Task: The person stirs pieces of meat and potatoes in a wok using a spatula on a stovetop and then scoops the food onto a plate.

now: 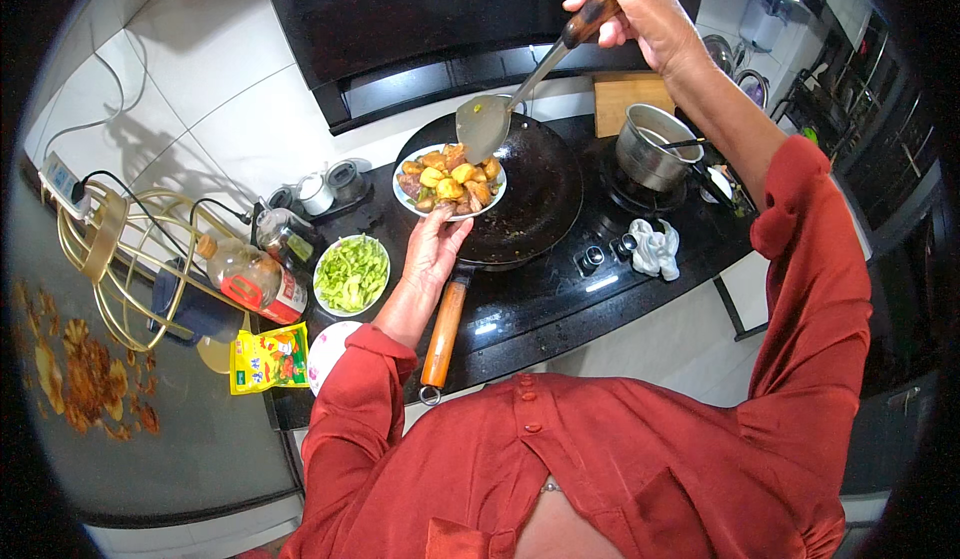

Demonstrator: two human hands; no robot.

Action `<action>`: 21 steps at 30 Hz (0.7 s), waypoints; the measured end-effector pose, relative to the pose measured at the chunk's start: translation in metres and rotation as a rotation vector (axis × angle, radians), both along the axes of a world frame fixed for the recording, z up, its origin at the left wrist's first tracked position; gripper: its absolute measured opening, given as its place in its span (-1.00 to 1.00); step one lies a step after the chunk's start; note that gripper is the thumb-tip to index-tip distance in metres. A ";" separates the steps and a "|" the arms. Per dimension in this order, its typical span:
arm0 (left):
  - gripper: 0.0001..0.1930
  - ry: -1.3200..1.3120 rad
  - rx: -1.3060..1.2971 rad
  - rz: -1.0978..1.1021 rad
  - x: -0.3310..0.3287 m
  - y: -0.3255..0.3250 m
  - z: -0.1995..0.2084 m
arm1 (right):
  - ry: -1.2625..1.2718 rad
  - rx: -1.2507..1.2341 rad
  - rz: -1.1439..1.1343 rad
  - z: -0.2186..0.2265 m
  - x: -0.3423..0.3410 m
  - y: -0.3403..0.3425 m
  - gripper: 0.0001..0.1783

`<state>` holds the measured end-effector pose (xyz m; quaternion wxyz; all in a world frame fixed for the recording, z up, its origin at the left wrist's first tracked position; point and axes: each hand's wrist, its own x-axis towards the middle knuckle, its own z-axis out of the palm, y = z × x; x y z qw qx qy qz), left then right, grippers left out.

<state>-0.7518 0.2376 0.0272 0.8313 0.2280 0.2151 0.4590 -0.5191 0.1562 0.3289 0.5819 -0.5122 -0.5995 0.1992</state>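
Observation:
My left hand (432, 249) grips the near rim of a white bowl (402, 197) and holds it over the left part of a black wok (540, 209). Browned, yellowish chunks of food (450, 181) are heaped in the bowl. Raised at the upper right, my right hand (640, 14) is closed round the wooden handle of a metal spatula (484, 127). The spatula's blade slants down to the far right edge of the food, with a small green bit on it. Little but oil and crumbs shows in the wok. Its wooden handle (443, 334) points toward me, beside my left forearm.
Left of the wok stand a bowl of chopped green vegetable (352, 274), a plastic bottle (250, 277), a yellow packet (269, 358) and a white plate (330, 349). A metal pot (650, 149) sits on the right burner, near a white cloth (655, 249) and a cutting board (630, 99).

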 end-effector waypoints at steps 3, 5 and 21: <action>-0.63 -0.003 -0.007 0.006 0.001 0.003 -0.004 | 0.093 -0.037 -0.004 -0.005 -0.010 -0.004 -0.72; -0.64 -0.010 -0.005 -0.002 0.001 0.003 -0.006 | 0.107 -0.080 -0.028 -0.009 -0.005 -0.005 -0.74; -0.69 0.007 0.069 0.011 -0.029 -0.006 0.001 | 0.209 0.024 -0.166 -0.065 0.075 -0.017 -0.72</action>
